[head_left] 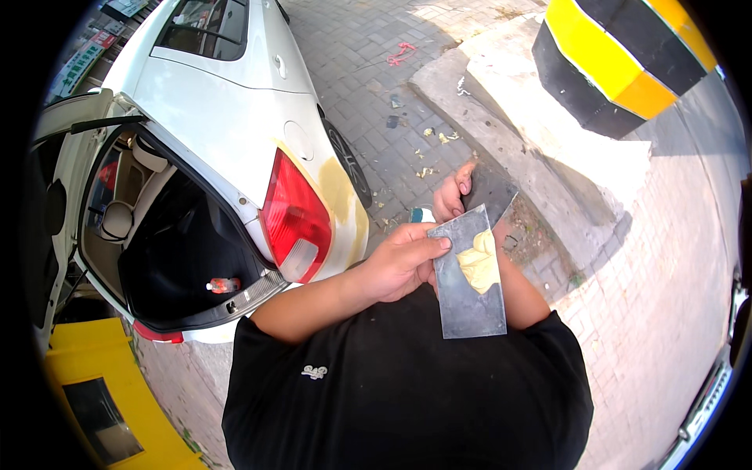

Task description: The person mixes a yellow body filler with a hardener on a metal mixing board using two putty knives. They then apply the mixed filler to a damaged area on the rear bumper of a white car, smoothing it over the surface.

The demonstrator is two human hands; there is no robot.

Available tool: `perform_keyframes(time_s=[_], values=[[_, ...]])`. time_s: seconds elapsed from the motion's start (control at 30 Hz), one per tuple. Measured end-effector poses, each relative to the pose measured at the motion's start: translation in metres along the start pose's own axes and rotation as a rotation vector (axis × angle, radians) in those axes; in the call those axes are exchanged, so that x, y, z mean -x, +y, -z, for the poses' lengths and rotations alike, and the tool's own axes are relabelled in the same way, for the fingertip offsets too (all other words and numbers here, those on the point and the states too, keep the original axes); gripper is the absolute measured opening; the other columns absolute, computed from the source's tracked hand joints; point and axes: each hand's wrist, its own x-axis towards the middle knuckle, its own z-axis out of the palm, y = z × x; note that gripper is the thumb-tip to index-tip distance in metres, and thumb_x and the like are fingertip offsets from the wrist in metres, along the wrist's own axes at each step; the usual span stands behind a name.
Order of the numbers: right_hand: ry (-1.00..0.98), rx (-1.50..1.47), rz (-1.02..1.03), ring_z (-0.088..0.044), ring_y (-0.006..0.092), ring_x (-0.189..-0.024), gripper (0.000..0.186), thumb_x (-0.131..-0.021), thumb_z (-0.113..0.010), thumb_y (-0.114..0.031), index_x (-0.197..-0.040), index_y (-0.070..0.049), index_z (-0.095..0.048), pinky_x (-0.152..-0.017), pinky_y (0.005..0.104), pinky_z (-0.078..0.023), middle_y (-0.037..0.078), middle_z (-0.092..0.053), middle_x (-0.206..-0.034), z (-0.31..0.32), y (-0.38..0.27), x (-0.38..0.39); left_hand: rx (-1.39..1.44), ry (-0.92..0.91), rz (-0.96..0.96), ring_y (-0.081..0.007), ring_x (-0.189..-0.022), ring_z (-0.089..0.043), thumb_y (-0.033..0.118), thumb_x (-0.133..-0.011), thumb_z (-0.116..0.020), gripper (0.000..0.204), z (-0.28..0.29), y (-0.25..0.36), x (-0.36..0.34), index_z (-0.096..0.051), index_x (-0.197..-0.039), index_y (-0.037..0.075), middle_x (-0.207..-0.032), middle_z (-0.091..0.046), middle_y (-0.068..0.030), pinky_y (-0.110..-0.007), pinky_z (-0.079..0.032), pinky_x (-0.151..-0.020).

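Observation:
My left hand (395,262) grips a flat grey rectangular plate (462,313) by its upper left edge, thumb on top. A lump of pale yellow putty (479,262) sits on the plate's right side. Just beyond it, my right hand (453,194) is closed on a thin dark grey sheet, a putty spreader by its look (492,190); the plate partly hides it and my right wrist. To the left stands a white car (227,102) with its rear hatch raised. Yellowish filler (337,192) coats the bodywork beside its red taillight (296,215).
A bottle (223,285) lies in the car's boot (180,251). A yellow-and-black block (619,63) stands on a concrete slab (540,149) at the right. Yellow scraps (427,171) litter the paving. At the lower left is a yellow structure (86,360).

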Motion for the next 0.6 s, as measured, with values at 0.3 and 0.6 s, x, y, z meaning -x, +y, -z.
perform_keyframes(time_s=[0.3,0.6], values=[[-0.032,-0.241,0.019,-0.05,0.0143,-0.069,0.046,-0.083,-0.072,-0.032,-0.11,-0.007,-0.044,-0.061,0.0263,-0.043,0.004,-0.051,-0.081,0.024,-0.013,-0.005,-0.099,0.022,0.001,-0.0246,-0.099,-0.065,0.011,-0.098,-0.046,0.03,0.018,0.02,-0.012,-0.051,-0.119,-0.01,-0.11,-0.064,-0.0171,-0.038,-0.053,-0.084],[0.495,0.227,-0.254,-0.049,0.0115,-0.064,0.02,-0.095,-0.051,-0.026,-0.099,-0.006,-0.048,-0.058,0.024,-0.043,0.003,-0.05,-0.074,0.012,0.034,-0.01,0.015,0.067,-0.11,-0.026,-0.11,-0.062,0.011,-0.097,-0.047,0.034,0.033,0.037,-0.014,-0.05,-0.122,-0.012,-0.119,-0.061,-0.0185,-0.04,-0.049,-0.095]])
